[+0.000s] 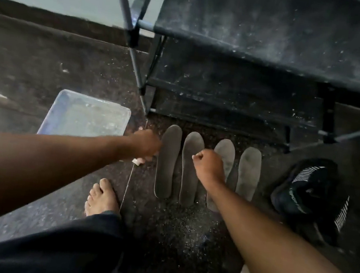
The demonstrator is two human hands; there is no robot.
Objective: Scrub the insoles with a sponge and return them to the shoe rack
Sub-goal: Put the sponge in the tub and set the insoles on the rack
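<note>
Four grey foam insoles (189,167) in a row on the dark carpet below the black shoe rack (265,56). Left hand (144,145) gripping something pale, perhaps the sponge; right hand (208,163) clenched, apparently empty. Risk: carpet grit re-soiling insoles.

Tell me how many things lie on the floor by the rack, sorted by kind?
Insoles: 4, side by side, first, second, third, fourth
Shoes: 1, dark
Tubs: 1, pale plastic
Total: 6
</note>
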